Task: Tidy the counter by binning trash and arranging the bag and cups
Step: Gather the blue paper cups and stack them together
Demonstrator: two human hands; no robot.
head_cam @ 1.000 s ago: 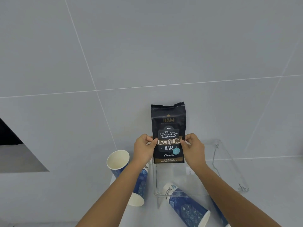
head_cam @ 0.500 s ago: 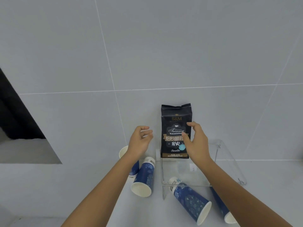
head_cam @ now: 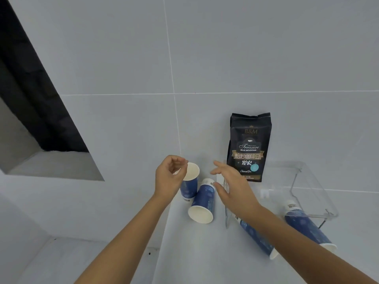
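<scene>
A black coffee bag (head_cam: 249,146) stands upright against the wall on a clear acrylic stand (head_cam: 307,193). My left hand (head_cam: 169,177) hovers in front of an upright blue paper cup (head_cam: 189,184), fingers curled and holding nothing. My right hand (head_cam: 231,187) is spread open just right of a tipped blue cup (head_cam: 202,203), with nothing in it. Two more blue cups lie on their sides, one (head_cam: 256,236) under my right forearm and one (head_cam: 305,226) further right, below the stand.
The white counter (head_cam: 205,253) ends at a left edge near the cups, with a lower ledge beyond it. A dark recessed opening (head_cam: 41,111) is in the tiled wall at the left.
Both hands let go of the coffee bag, which now stands on its own on the acrylic stand. My hands moved left and down toward the cups, and the view shifted left.
</scene>
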